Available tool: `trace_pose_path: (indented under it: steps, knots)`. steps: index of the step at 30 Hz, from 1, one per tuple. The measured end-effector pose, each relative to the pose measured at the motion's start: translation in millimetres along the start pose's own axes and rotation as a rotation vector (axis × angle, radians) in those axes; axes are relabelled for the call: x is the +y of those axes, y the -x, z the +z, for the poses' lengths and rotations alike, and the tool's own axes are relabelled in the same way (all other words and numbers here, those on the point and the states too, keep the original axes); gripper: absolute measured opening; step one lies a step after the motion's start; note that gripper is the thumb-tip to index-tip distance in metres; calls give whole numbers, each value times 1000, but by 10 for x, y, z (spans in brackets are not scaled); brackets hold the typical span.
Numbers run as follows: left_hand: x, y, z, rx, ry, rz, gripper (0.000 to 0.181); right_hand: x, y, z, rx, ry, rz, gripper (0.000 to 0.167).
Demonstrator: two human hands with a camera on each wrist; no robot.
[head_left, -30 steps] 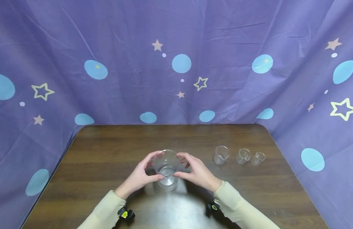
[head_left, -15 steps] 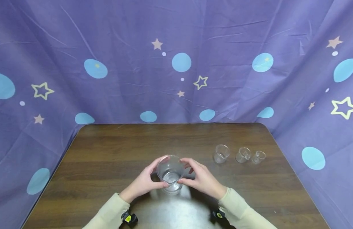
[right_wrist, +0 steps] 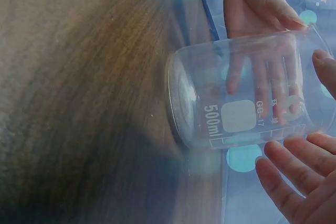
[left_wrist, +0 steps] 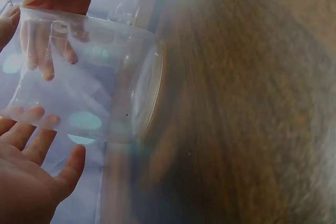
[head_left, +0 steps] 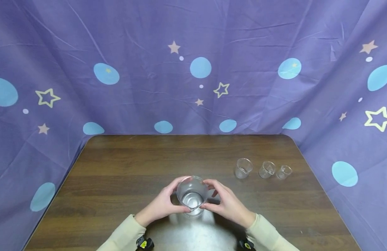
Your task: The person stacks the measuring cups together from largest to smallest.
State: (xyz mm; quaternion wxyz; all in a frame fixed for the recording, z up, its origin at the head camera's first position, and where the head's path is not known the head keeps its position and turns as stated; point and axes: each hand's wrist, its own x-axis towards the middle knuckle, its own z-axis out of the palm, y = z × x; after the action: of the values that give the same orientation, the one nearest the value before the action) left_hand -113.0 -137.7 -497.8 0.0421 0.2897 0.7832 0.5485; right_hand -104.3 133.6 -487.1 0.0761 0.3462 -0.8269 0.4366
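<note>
Beaker (head_left: 193, 191), clear glass and the largest of the four vessels, is upright near the middle of the table (head_left: 134, 160), between the person's two hands. Whether its base touches the wood, I cannot tell.

Left hand (head_left: 162, 204) holds it from the left, thumb at the near side of the rim, fingers curved around the far side. Right hand (head_left: 229, 205) mirrors this from the right, so the grip is as wide as the glass, and the two thumb tips sit just beside each other. In the right wrist view, white print (right_wrist: 239, 116) on the wall includes "500ml" and "GG-17" beside a blank patch.

Well apart, farther back on the right, three smaller beakers stand in a row, shrinking rightward: the first (head_left: 243, 168), the second (head_left: 267, 170) and the third (head_left: 284, 172).

Both arms wear pale sleeves (head_left: 126, 233), with a black device (head_left: 144, 243) at each wrist. Behind the table hangs a purple curtain (head_left: 149, 69) patterned with stars and blue dots.
</note>
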Motion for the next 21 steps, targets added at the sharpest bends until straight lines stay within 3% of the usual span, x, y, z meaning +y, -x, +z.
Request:
trace_pose_path:
  steps: [12, 21]
  knots:
    - [36, 26, 61, -13, -7, 16, 90, -7, 93, -17, -15, -2, -6, 66]
    - [50, 43, 67, -20, 6, 29, 91, -9, 132, -103, -86, 33, -9, 64]
